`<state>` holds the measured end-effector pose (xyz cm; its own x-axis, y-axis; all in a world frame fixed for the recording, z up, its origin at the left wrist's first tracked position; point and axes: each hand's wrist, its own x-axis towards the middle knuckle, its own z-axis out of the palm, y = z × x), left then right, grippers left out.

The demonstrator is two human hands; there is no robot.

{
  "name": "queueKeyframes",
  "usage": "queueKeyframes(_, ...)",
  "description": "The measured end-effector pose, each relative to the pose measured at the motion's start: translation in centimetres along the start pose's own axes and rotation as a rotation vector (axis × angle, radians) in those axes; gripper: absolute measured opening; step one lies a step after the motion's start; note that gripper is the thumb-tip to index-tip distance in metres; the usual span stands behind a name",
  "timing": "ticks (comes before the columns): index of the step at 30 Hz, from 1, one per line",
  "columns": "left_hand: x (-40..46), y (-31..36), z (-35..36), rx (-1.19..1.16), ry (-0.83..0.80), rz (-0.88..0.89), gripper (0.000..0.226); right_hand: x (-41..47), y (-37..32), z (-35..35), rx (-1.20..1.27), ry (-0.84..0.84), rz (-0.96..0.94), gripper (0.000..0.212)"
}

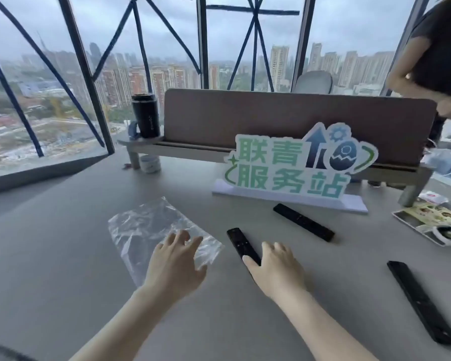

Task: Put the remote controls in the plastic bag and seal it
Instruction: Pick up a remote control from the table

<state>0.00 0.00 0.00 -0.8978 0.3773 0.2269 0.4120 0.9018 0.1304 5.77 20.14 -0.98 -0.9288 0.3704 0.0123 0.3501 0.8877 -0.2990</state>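
Observation:
A clear plastic bag (146,227) lies flat and crumpled on the grey table (63,256). My left hand (175,264) rests over the bag's near right corner, fingers spread, holding nothing. Three black remote controls lie on the table. The nearest remote (238,243) sits just right of the bag, and my right hand (276,269) covers its near end with the thumb alongside it, fingers apart. A second remote (303,222) lies farther back by the sign. A third, longer remote (421,300) lies at the right.
A green and white sign (289,168) stands behind the remotes. A brown divider on a shelf (284,121) carries a black tumbler (145,115). Leaflets (432,220) lie at the right edge. Another person (432,58) stands at the far right. Windows lie beyond.

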Motion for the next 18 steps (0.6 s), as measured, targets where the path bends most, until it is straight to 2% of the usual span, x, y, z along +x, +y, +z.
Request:
queueKeyframes(2,-0.9,-0.8,-0.2,0.030,-0.005,-0.011,0.052,-0.6,-0.5,0.3,0.017,-0.017,0.059,0.050)
queueKeyframes(4,-1.3,-1.7,0.1,0.018,0.024,-0.028,0.033,-1.1,-0.8,0.2,0.060,-0.043,0.101,0.047)
queueKeyframes(7,-1.3,-2.3,0.1,-0.074,0.065,-0.043,0.017,-1.2,-0.5,0.2,0.186,-0.159,0.141,0.032)
queueKeyframes(12,-0.8,-0.9,-0.9,-0.146,0.165,0.047,0.016,-3.8,2.4,-3.7,0.816,-0.237,0.164,0.028)
queueKeyframes(14,-0.4,0.5,-1.2,-0.173,0.193,0.077,0.018,-5.6,3.7,-5.7,0.993,-0.318,0.171,0.027)
queueKeyframes(16,0.1,2.0,-1.4,-0.194,0.187,0.090,0.020,-6.8,3.9,-7.2,1.024,-0.426,0.136,0.030)
queueKeyframes(18,0.5,3.6,-1.6,-0.245,0.175,0.082,0.021,-6.9,3.0,-7.5,0.948,-0.488,0.119,0.035)
